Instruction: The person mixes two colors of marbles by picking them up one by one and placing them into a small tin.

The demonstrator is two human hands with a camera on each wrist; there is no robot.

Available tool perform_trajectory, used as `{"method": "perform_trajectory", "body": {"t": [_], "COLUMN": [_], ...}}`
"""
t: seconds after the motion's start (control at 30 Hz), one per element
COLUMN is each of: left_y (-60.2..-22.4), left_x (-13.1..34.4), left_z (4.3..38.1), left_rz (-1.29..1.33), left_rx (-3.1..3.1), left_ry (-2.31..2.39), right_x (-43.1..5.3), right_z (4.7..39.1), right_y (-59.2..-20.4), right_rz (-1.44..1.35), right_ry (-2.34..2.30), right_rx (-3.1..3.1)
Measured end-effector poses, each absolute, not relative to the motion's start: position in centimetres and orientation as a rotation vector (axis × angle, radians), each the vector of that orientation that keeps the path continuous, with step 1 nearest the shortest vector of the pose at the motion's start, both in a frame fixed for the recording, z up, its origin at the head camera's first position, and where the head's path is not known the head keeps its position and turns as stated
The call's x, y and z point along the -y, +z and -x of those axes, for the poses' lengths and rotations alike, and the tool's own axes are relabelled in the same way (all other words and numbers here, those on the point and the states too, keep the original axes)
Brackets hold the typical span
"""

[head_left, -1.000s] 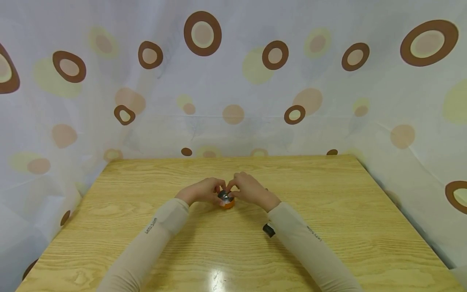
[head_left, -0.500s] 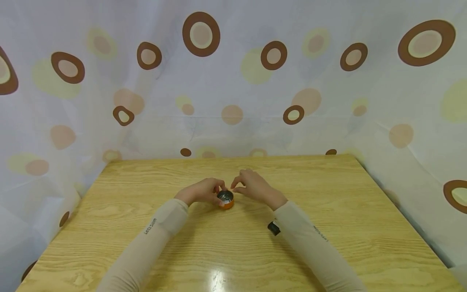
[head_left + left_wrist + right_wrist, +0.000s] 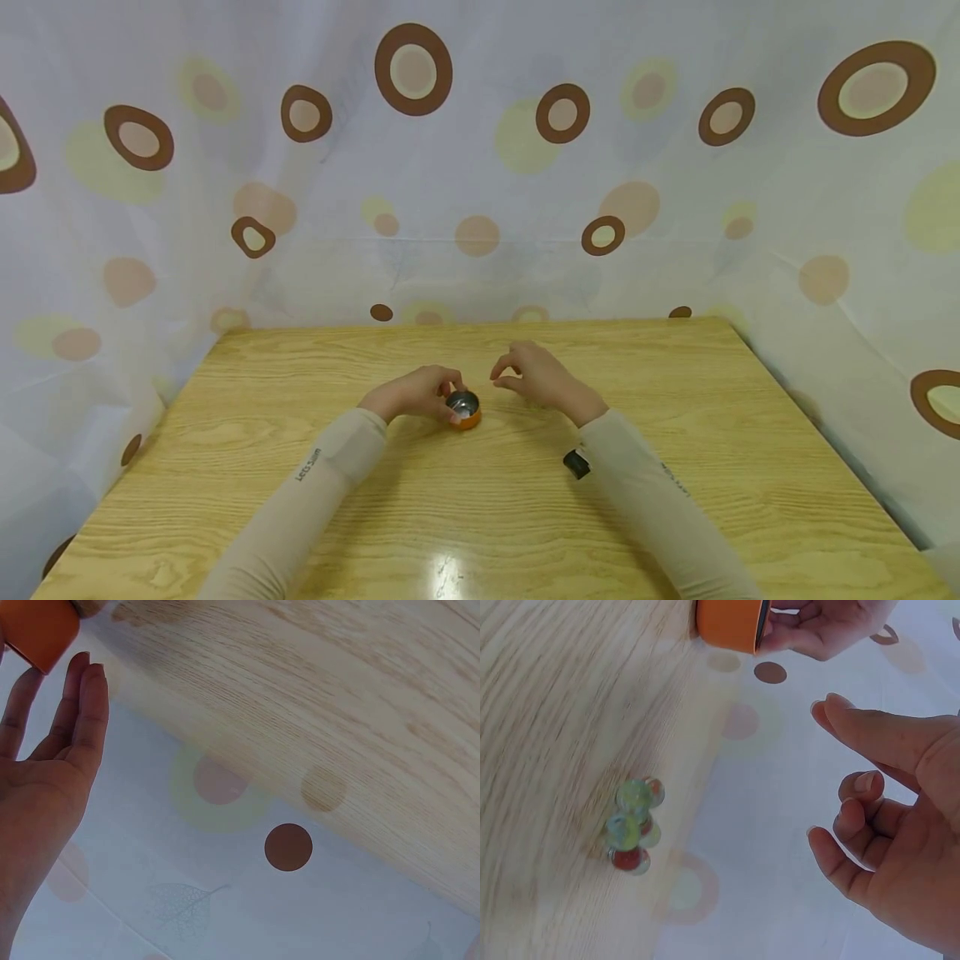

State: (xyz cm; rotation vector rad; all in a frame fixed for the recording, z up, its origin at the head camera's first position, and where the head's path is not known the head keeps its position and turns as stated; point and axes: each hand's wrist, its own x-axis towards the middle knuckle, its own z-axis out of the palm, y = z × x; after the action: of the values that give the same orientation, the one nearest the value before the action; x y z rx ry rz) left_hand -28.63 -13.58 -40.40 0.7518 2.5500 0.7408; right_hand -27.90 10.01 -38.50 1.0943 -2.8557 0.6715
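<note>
A small orange bowl with a shiny metal inside sits near the middle of the table. My left hand grips its rim from the left, thumb in front and fingers behind. In the left wrist view only part of the orange bowl shows, at the top corner. My right hand hovers to the right of the bowl, apart from it. In the right wrist view its thumb and index tips lie close together, with nothing visible between them, and the other fingers curl loosely. Several glass marbles, greenish and red, cluster on the table near this hand.
The wooden table runs back to a pale hanging sheet with brown and yellow circles, which also covers both sides. A small black item sits at the right sleeve.
My right hand has drawn away from the bowl, back and to the right, towards the marbles. The left hand has kept its grip and the bowl has stayed in place.
</note>
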Motion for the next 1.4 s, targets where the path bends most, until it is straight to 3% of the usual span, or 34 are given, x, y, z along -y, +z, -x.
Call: {"method": "perform_trajectory", "body": {"t": [1.4], "left_y": [-40.4], "left_x": [13.6], "left_z": [28.6], "left_rz": [-0.754], "left_rx": [-2.537], "left_ry": [0.769], "right_x": [-13.2], "right_z": [30.2], "right_y": [-40.7], "right_rz": [-0.877], "right_ry": [0.674], "right_rx": [3.147]}}
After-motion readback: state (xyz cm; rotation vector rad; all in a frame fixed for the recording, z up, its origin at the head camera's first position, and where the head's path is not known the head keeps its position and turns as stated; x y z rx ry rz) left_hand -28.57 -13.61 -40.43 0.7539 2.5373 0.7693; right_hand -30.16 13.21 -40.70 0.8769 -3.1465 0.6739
